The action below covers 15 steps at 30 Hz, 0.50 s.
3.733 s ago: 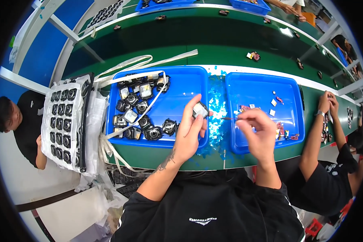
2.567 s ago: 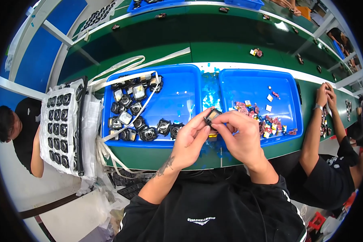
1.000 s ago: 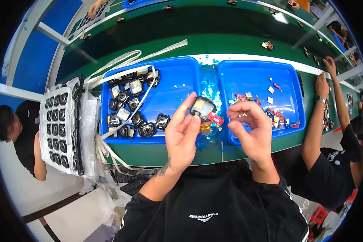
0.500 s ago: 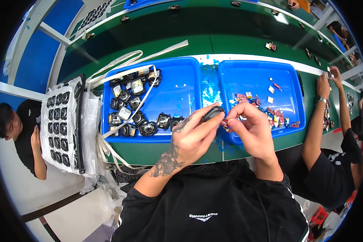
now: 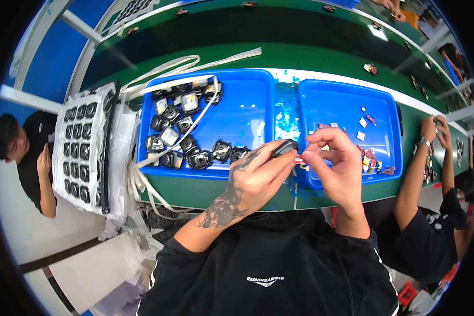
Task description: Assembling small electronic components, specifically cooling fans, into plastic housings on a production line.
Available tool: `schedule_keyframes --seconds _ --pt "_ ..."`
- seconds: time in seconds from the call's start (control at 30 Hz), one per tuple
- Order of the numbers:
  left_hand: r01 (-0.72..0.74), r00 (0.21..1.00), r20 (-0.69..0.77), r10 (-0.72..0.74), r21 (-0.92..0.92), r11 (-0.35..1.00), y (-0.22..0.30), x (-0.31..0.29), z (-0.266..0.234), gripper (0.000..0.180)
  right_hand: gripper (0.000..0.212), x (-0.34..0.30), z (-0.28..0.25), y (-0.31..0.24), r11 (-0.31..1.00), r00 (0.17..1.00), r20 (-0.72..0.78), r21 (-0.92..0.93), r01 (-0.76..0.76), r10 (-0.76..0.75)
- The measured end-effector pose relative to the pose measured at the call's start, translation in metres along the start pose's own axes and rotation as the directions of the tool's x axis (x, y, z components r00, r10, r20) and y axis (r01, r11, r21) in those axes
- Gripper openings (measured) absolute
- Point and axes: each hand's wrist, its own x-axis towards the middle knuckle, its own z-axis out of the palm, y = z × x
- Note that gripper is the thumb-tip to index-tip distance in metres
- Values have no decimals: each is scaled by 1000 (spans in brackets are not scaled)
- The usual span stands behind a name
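Observation:
My left hand (image 5: 253, 179) is closed around a black watch case (image 5: 283, 149), holding it tilted over the gap between two blue trays. At the near end of the case a small red part (image 5: 300, 160) sticks out, pinched between the thumb and finger of my right hand (image 5: 338, 171). Whether it is still joined to the case cannot be made out. The left blue tray (image 5: 242, 124) holds several black watch cases (image 5: 200, 159), piled at its left and front. Small red, white and yellow parts (image 5: 371, 160) lie scattered in the right blue tray (image 5: 332, 102).
A white strap (image 5: 197, 120) runs across the left tray. Stacked trays of watch cases (image 5: 79, 150) stand at the left, near a seated person (image 5: 34, 158). Beyond lies a green conveyor belt (image 5: 279, 31) carrying small parts. Another person's hands (image 5: 434, 129) work at the right.
The red part shows more plainly between my hands, and the right fingers have shifted on it. The whole view has swung a little, so the trays sit further right.

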Motion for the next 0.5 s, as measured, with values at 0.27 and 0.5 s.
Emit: schedule_keyframes --seconds 0.27,0.5 --pt "642 760 422 -495 -605 470 -5 -4 -3 11 22 -6 1 7 974 993 99 223 45 -69" --pt "671 731 474 -492 -632 388 -11 -10 3 12 27 -5 5 1 980 996 82 200 7 -24"
